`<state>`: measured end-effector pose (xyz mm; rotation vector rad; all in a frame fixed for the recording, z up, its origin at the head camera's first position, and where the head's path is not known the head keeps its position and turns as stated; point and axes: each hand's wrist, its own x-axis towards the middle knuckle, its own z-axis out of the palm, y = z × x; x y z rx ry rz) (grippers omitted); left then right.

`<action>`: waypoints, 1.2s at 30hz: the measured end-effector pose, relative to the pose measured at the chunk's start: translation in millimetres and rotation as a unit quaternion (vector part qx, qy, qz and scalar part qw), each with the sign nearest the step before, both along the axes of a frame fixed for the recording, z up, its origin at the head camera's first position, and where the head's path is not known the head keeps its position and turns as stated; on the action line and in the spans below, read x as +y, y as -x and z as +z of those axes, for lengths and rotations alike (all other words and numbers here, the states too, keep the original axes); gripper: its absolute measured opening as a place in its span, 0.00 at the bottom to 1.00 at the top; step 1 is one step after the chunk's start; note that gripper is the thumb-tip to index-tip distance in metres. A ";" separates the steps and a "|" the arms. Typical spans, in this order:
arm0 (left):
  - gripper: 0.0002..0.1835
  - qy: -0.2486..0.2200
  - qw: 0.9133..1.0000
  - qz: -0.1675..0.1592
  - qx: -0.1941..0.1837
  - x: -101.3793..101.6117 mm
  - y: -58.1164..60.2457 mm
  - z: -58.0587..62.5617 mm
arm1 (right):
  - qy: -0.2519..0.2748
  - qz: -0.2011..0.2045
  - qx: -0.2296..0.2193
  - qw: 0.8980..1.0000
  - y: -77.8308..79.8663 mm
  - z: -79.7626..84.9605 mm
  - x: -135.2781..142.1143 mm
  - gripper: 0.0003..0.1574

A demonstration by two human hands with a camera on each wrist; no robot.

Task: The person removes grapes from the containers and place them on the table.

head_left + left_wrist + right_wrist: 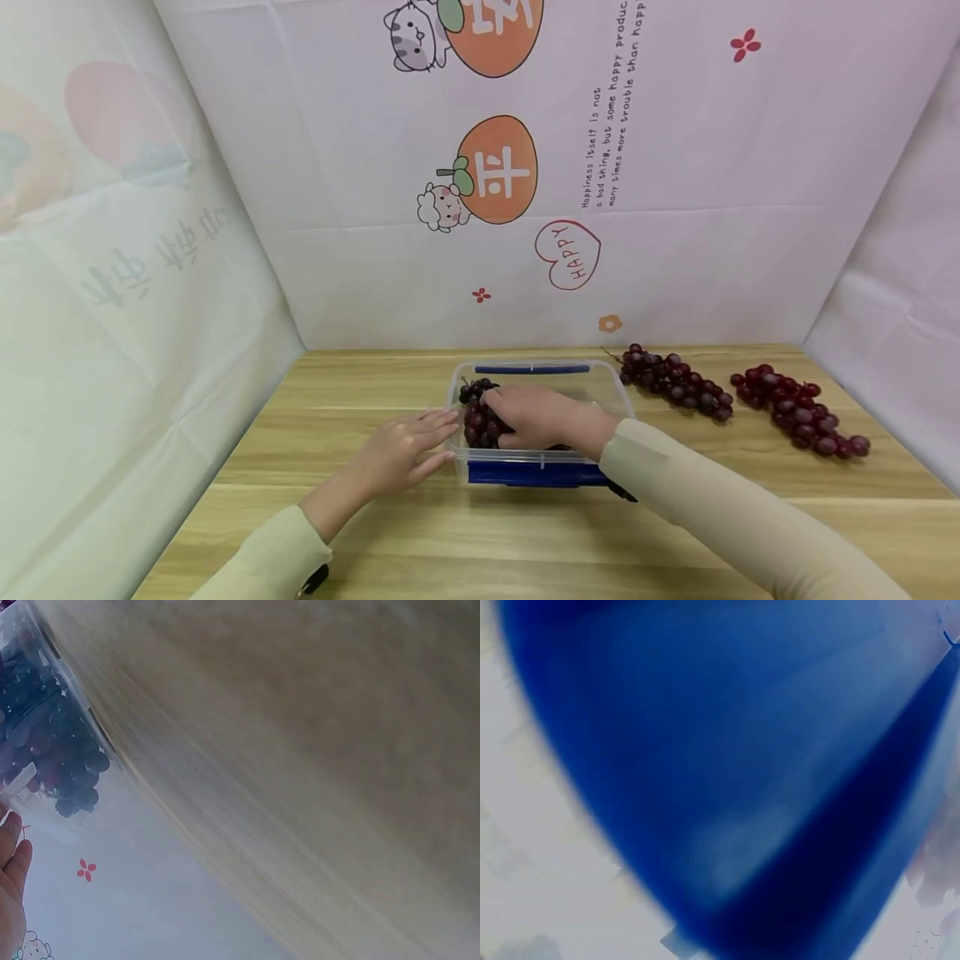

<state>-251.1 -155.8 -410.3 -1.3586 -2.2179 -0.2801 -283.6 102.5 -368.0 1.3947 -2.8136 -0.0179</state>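
Note:
A clear plastic box [540, 456] with blue clip flaps stands on the table, and dark grapes [480, 422] lie in its left part. My right hand [536, 417] reaches down into the box and holds the bunch of grapes with bent fingers; some fingertips are hidden. At the box's left wall, my left hand [408, 450] rests with its fingers nearly straight against the side. The left wrist view shows grapes [52, 742] through the clear wall, with the left fingers [19, 862] at the rim. A blue flap [667, 750] fills most of the right wrist view, blurred.
Two more bunches lie right of the box: a dark red bunch [678, 383] by the back edge and a redder bunch [802, 412] farther right. Behind the wooden table [337, 392] rises a white printed cloth [360, 275], with more cloth at both sides.

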 end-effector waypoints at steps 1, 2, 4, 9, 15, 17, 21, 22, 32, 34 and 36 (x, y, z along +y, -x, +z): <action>0.23 0.001 1.000 0.001 0.000 -0.1 0.0 0.0 | 0.003 0.004 0.009 1.000 0.2 0.5 0.6 0.28; 0.23 0.001 1.000 0.002 0.000 -0.2 0.2 -0.2 | 0.008 0.008 0.016 1.000 0.1 1.4 1.2 0.28; 0.23 0.002 1.000 0.003 0.001 -0.5 0.3 -0.4 | 0.012 0.014 0.036 0.999 0.7 1.9 2.6 0.29; 0.23 -0.002 1.000 0.000 0.007 -0.5 0.7 -0.3 | 0.012 0.019 0.085 0.996 1.6 2.0 7.0 0.33; 0.23 0.000 1.000 0.002 0.007 -0.7 0.6 -0.7 | 0.023 0.011 0.095 0.995 -0.4 1.6 10.5 0.36; 0.23 0.000 1.000 0.002 0.007 -0.8 0.5 -0.8 | 0.030 0.009 0.094 0.995 -1.3 1.8 11.6 0.37; 0.23 0.000 1.000 0.001 0.011 -0.8 1.0 -1.6 | 0.028 0.013 0.114 0.993 -2.4 2.9 13.7 0.39; 0.22 -0.001 1.000 0.001 0.012 -0.7 1.1 -1.7 | 0.024 0.015 0.122 0.992 -2.6 3.3 14.1 0.40; 0.23 -0.004 1.000 -0.001 0.007 -0.5 0.9 -1.0 | -0.004 0.024 0.187 0.982 -7.1 8.2 16.5 0.43; 0.23 -0.003 1.000 -0.001 0.009 -0.5 1.0 -1.2 | -0.010 0.022 0.195 0.981 -8.0 9.0 17.3 0.43; 0.23 -0.003 1.000 -0.001 0.012 -0.7 1.1 -1.4 | -0.010 0.021 0.200 0.979 -9.2 10.3 18.2 0.42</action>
